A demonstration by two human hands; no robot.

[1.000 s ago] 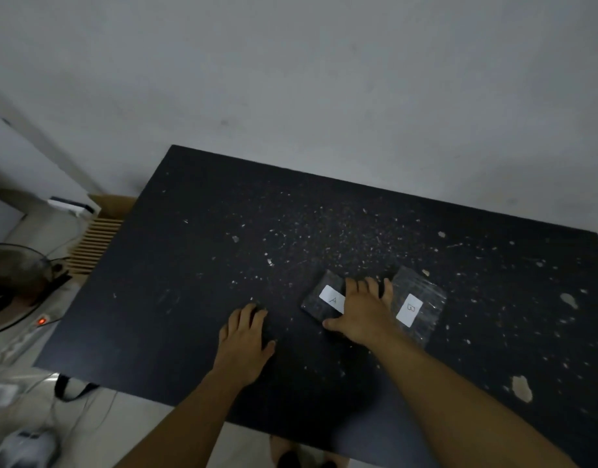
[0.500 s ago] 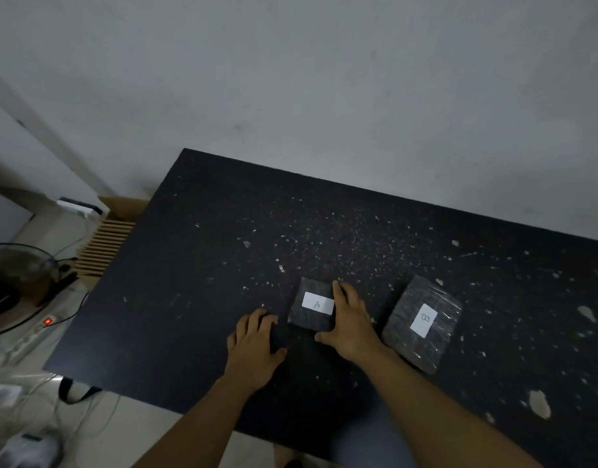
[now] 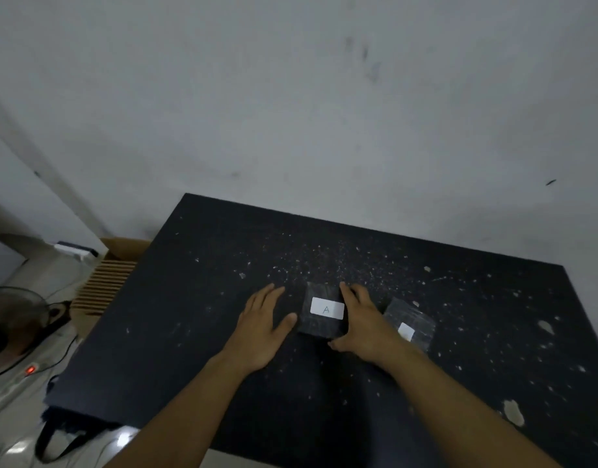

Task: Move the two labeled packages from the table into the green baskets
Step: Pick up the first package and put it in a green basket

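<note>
- Off the counter's left edge, on the floor, stands an open cardboard box [image 3: 122, 246]; its inside is too dark and too cut off to say what it holds. No green baskets show anywhere in this view.
- The left hand [image 3: 262, 327] has slid rightward across the black counter [image 3: 176, 315] since a second ago; it now lies flat with fingers spread, its thumb touching the left edge of the package labelled A [image 3: 323, 314], grasping nothing yet.
- That package has been pushed left, away from its neighbour, and now sits flat between the two hands with its white label facing up.
- The right hand [image 3: 365, 324] has come off the top of the package and presses against its right side, fingers extended, thumb curled near the front corner; it looks like a two-sided squeeze about to lift, though no real grip has closed.
- Just beside the right wrist lies the second labelled package [image 3: 414, 324], partly covered by the hand, its letter unreadable here; it is untouched.
- Both packages are on the counter, so neither transfer is done.
</note>
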